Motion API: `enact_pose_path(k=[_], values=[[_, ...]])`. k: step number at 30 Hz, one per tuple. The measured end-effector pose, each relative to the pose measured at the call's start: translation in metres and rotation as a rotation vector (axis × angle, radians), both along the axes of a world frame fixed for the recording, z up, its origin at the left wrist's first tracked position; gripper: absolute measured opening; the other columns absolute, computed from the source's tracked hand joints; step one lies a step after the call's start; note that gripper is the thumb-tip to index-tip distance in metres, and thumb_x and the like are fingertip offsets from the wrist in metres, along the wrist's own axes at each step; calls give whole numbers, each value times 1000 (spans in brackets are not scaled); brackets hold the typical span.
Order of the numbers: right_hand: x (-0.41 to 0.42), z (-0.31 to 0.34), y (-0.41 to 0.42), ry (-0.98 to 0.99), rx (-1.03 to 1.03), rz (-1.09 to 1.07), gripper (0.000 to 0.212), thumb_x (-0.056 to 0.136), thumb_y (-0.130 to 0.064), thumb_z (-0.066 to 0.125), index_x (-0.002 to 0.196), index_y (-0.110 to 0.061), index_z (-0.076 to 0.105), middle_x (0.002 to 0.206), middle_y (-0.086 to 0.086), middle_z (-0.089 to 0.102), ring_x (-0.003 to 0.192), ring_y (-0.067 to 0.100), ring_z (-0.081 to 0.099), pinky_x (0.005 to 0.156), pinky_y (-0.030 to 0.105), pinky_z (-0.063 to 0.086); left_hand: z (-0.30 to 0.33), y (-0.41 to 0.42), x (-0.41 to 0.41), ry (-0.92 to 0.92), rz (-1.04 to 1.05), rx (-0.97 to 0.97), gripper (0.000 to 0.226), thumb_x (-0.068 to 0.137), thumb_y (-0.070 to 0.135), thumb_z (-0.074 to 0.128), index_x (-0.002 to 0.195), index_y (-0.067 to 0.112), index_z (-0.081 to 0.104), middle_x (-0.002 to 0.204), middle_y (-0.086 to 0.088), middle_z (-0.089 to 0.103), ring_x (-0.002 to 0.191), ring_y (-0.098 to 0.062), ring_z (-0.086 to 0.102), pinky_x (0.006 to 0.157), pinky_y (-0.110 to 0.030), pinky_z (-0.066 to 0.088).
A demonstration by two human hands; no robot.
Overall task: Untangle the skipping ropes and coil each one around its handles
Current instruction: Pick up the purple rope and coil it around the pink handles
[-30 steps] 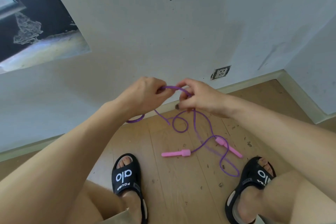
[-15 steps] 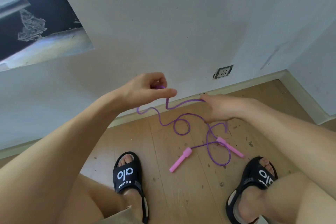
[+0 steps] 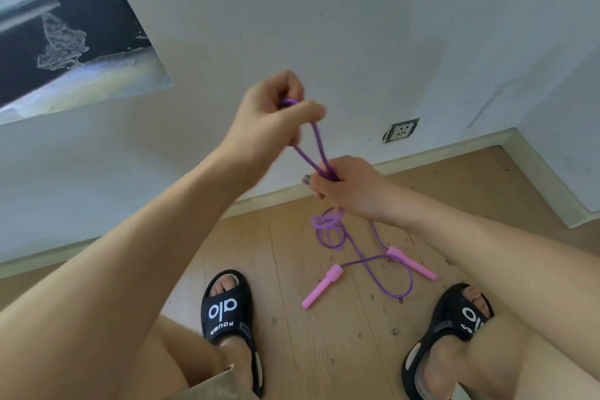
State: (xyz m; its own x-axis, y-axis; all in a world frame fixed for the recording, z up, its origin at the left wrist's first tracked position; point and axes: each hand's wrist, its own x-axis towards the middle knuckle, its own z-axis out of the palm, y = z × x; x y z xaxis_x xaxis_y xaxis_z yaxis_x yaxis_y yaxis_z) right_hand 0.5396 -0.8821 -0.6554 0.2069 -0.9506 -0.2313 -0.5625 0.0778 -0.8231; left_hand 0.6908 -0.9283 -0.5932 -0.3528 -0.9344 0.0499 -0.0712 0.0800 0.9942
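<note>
2 pink handles (image 3: 320, 287) (floor) trail looping purple rope (image 3: 401, 282).

We list: pale grey-white wall (image 3: 324, 26) across twelve o'clock; dark window (image 3: 58, 42) at ten; wall socket (image 3: 401, 130) at two; cream skirting board (image 3: 438, 156); scuffed wood-plank floor (image 3: 292, 269), daylit.

Home rm: wood floor (image 3: 324, 351), wall socket (image 3: 401, 130).
</note>
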Motion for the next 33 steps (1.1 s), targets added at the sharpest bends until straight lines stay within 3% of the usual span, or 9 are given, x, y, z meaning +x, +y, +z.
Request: enact_pose_path(k=[5, 7, 10, 13, 17, 21, 26, 30, 33], values=[[-46, -20, -13, 663, 27, 137, 27, 92, -30, 56, 68, -22, 47, 70, -2, 53, 69, 21, 54, 55, 30, 36, -12, -35, 65, -735, 287, -445, 14, 72, 17, 61, 73, 14, 47, 61, 5, 46, 58, -14, 40, 57, -27, 35], [-53, -24, -11, 753, 70, 155, 23, 91, -26, 55, 70, -21, 47, 73, 1, 55, 73, 25, 57, 58, 30, 40, -22, -46, 89, -1023, 266, -311, 9, 80, 24, 60, 85, 19, 54, 73, 4, 62, 68, -18, 56, 67, -30, 48], [-43, -16, -11, 549, 6, 140, 18, 84, -22, 63, 70, -21, 52, 69, -4, 55, 68, 18, 53, 55, 29, 37, -43, -41, 96, -1423, -104, 3, 30, 91, 21, 50, 118, 29, 57, 113, -4, 69, 98, -26, 63, 89, -35, 50], [-21, 0, -5, 136, 122, 190, 20, 72, -6, 72, 86, -17, 63, 56, -14, 46, 53, 5, 44, 52, 19, 35, -45, -18, 66, -1056, -379, 153, 56, 92, 19, 50, 144, 37, 36, 143, 4, 49, 127, -17, 48, 106, -34, 37], [-13, 9, -1, -176, 216, 206, 38, 70, 11, 62, 98, -15, 63, 68, -3, 37, 60, 10, 38, 55, 24, 34, -45, 6, 31, -765, -531, 6, 71, 74, 30, 69, 139, 32, 41, 129, 16, 55, 117, 0, 51, 95, -21, 39], [-14, 12, 0, -241, 218, 260, 40, 72, 16, 60, 99, -14, 64, 70, 3, 40, 63, 14, 40, 55, 25, 35, -54, 9, 20, -892, -418, -340, 16, 88, 25, 63, 88, 14, 52, 73, 7, 55, 69, -18, 50, 57, -19, 35], [-27, 2, -11, -98, 212, 107, 41, 78, 1, 72, 113, -11, 54, 62, -7, 54, 60, 17, 49, 57, 29, 41, -42, -22, 42, -1147, -317, -474, 35, 99, 45, 44, 73, 22, 50, 65, 3, 55, 61, -17, 53, 59, -34, 45], [-50, -13, -17, 485, 51, 79, 18, 81, -15, 64, 97, -18, 55, 79, -5, 58, 72, 17, 56, 56, 26, 38, -43, -48, 88, -1558, -149, -196, 37, 103, 42, 32, 87, 20, 58, 84, -4, 58, 76, -25, 56, 76, -37, 50], [-44, -19, -9, 485, 86, 158, 8, 77, -14, 63, 84, -19, 62, 74, -4, 61, 72, 16, 57, 58, 27, 40, -59, -34, 96, -1693, -391, 12, 40, 100, 38, 49, 133, 15, 50, 110, -6, 62, 97, -24, 59, 87, -35, 47]])
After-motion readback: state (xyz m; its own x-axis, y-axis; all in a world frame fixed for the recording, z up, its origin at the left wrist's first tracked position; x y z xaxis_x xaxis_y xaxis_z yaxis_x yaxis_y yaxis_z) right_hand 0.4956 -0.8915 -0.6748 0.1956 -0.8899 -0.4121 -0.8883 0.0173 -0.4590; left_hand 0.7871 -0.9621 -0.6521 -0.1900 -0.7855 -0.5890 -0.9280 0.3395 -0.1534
